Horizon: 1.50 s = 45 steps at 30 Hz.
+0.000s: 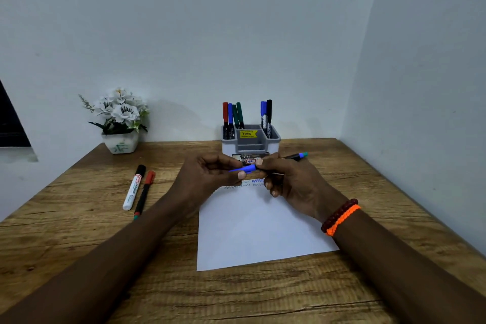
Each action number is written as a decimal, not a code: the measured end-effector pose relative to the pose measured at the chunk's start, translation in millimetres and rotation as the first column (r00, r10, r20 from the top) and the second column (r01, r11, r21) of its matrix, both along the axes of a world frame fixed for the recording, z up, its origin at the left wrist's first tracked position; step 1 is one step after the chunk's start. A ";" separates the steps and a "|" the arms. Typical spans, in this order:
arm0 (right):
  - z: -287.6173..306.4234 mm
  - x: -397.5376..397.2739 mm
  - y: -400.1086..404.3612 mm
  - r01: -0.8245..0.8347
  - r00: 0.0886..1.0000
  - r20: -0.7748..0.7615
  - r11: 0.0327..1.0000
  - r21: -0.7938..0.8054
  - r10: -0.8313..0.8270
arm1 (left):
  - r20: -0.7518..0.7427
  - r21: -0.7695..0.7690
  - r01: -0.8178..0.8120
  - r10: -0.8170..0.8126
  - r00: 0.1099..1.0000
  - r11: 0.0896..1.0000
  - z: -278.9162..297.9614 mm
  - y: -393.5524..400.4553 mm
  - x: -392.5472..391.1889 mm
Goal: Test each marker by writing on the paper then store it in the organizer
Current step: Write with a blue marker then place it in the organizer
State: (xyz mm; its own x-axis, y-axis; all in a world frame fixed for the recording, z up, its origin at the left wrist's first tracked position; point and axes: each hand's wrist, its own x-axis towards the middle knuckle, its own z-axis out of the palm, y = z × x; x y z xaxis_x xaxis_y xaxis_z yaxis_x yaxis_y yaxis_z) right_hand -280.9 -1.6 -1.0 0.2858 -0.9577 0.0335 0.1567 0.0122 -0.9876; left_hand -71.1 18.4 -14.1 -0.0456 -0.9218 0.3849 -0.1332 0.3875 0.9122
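Blue marker lies crosswise between both hands: right hand grips its barrel, left hand pinches the blue cap at its tip end.

I read this location as a small desk corner in a home or office room. Evidence: a wood-grain tabletop set into the corner of two plain pale walls; a grey desk organizer with a yellow price sticker, stocked with markers; a potted artificial white flower arrangement; a sheet of white paper; a dark frame edge at far left.
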 end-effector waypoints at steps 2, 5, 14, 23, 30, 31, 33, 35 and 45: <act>-0.7 0.2 0.8 -0.016 1.000 0.018 1.000 0.012 0.016 | -0.003 -0.003 -0.003 0.003 1.000 1.000 0.3 1.3 0.7; -0.8 -1.9 1.9 -0.045 0.999 0.017 0.998 0.044 0.045 | 0.032 -0.029 -0.005 0.006 0.999 1.000 0.4 3.4 -0.2; -2.5 -6.3 2.8 -0.058 0.998 0.022 0.995 0.075 0.057 | 0.050 -0.092 -0.017 0.022 0.999 0.996 0.5 6.7 -3.7; 2.9 -6.8 -6.3 -0.027 0.999 -0.022 1.000 -0.001 0.027 | -0.011 -0.073 0.000 -0.001 1.000 0.997 4.0 1.5 -1.7; 9.6 -24.4 -10.7 -0.074 0.993 -0.101 0.990 -0.116 0.062 | -0.219 -0.027 0.057 -0.061 0.974 0.998 8.4 -1.7 9.1; 8.2 -24.3 -9.3 -0.100 0.982 -0.175 0.984 -0.150 0.073 | -0.242 -0.024 0.053 -0.057 0.968 0.998 8.1 -3.0 10.6; 6.5 -20.6 -5.4 -0.156 0.952 -0.293 0.965 -0.213 0.089 | -0.247 -0.027 0.017 -0.024 0.969 0.999 6.5 -4.5 11.6; 7.1 -14.9 -2.1 -0.201 0.935 -0.334 0.954 -0.224 0.118 | -0.238 -0.021 -0.021 0.016 0.971 1.000 3.1 -5.9 9.9; 9.4 -1.4 4.9 -0.259 0.925 -0.317 0.959 -0.116 0.211 | -0.092 -0.009 -0.106 0.105 0.990 0.994 -10.7 -11.9 3.3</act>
State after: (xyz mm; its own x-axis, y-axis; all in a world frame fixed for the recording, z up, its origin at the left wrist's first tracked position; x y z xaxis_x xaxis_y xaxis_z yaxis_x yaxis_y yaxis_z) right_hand -282.3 3.3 8.4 0.5215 -0.8516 0.0524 -0.1343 -0.1426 -0.9806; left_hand -67.8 6.5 -24.8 0.0876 -0.9140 0.3962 -0.0901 0.3888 0.9169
